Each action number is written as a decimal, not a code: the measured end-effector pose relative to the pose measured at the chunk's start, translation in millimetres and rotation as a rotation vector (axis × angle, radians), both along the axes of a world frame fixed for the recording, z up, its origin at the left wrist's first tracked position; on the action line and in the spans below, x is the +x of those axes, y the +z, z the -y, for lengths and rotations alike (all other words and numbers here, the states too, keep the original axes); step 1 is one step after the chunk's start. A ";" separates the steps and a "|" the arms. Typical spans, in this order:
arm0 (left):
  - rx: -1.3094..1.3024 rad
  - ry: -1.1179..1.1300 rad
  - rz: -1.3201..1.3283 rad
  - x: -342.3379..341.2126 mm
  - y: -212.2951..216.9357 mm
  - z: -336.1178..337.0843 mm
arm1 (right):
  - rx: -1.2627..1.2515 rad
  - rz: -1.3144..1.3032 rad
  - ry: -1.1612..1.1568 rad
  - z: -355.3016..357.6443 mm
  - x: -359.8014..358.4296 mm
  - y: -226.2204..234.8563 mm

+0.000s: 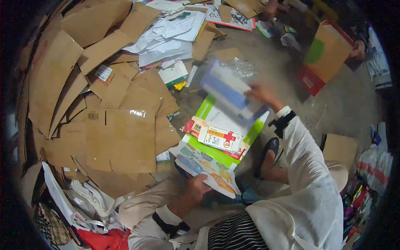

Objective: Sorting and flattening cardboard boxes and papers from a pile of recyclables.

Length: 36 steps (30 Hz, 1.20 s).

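Note:
My left hand is closed on the edge of a white sheet with colourful printed drawings. In my right hand is a blue and white flattened box, blurred by motion. It is raised over a bright green and white flattened box in front of me. On that green box lies a small white carton with a red cross, tilted over other small cartons. The printed sheet overlaps the near end of this pile.
Flattened brown cardboard is heaped on the left, with white papers beyond it. At the far right a co-worker's hand holds a brown and red box. Clear plastic lies on the concrete floor. Sacks stand at right.

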<state>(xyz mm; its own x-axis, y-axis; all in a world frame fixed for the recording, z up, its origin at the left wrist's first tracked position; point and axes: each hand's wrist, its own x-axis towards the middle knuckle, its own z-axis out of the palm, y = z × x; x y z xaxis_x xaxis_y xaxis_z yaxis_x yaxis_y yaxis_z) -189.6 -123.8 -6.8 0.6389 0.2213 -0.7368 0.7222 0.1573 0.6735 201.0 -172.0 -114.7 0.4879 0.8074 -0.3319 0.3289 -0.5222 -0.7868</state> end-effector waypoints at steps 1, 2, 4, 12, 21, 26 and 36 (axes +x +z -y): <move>0.053 -0.044 0.113 -4.1 -6.2 0.6 | 0.018 -0.344 -0.038 11.0 -4.8 -16.5; 0.067 -0.034 0.106 -18.0 -21.9 1.5 | -0.057 -0.314 -0.032 8.0 -26.5 -15.2; 0.079 -0.040 0.385 -43.2 -55.7 6.5 | -0.127 -0.277 -0.034 13.8 -48.0 -31.6; -0.229 0.192 0.295 -23.6 -33.7 5.7 | -0.090 0.631 0.141 23.8 -78.6 -83.5; -0.689 0.767 -0.218 -4.8 -36.2 5.5 | -0.117 0.695 0.601 5.8 -110.7 -80.0; -0.373 0.375 0.129 -19.5 -47.5 13.4 | -0.100 0.714 0.671 3.1 -108.0 -92.3; -0.178 0.269 0.270 -46.7 -67.7 23.4 | 0.290 -0.464 -0.061 -194.8 -104.5 -39.7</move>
